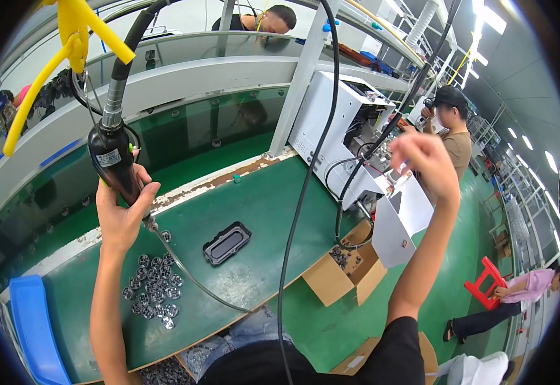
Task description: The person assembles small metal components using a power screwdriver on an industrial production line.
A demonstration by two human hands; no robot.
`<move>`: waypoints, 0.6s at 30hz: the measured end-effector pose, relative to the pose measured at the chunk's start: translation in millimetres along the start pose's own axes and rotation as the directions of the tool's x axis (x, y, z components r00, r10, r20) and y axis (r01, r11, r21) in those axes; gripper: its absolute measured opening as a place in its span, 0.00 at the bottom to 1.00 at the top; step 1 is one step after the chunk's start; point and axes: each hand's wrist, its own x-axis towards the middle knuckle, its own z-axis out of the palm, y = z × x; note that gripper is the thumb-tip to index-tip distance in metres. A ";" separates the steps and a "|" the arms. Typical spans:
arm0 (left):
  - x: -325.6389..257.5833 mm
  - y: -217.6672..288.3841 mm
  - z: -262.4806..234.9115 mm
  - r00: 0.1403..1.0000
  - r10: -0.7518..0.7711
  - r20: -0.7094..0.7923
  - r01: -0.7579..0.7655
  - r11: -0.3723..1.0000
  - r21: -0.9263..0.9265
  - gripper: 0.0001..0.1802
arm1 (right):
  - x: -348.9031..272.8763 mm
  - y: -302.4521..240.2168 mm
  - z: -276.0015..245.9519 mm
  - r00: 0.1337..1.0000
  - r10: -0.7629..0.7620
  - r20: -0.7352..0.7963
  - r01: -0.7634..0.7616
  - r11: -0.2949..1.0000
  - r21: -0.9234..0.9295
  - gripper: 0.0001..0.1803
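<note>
Green workbench (260,199), left hand (121,215) gripping black power screwdriver (114,163), fingers wrapped around it.

Left hand (121,212) raised, fingers clenched; right hand (425,163) lifted, curled.

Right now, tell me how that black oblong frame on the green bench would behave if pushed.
The black frame lies flat, so it would likely slide, not roll or tip. It looks thin and hollow, probably light. The left hand grips the hanging driver away from it.
</note>
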 end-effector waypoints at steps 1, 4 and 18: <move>-0.5 1.2 -1.4 1.000 0.001 -0.003 -0.001 1.000 0.004 0.33 | 22.5 16.9 -8.2 0.990 -0.012 -0.139 0.006 0.999 -0.040 0.17; 1.3 2.0 6.9 0.996 0.031 0.086 -0.030 0.999 -0.016 0.33 | 79.6 84.5 -42.5 0.949 0.143 -0.282 -0.265 0.845 -0.464 0.19; 0.0 3.3 1.4 0.996 0.019 0.089 -0.022 0.999 0.026 0.32 | 107.9 129.7 17.3 0.929 -0.205 -0.309 -0.213 0.387 -0.897 0.14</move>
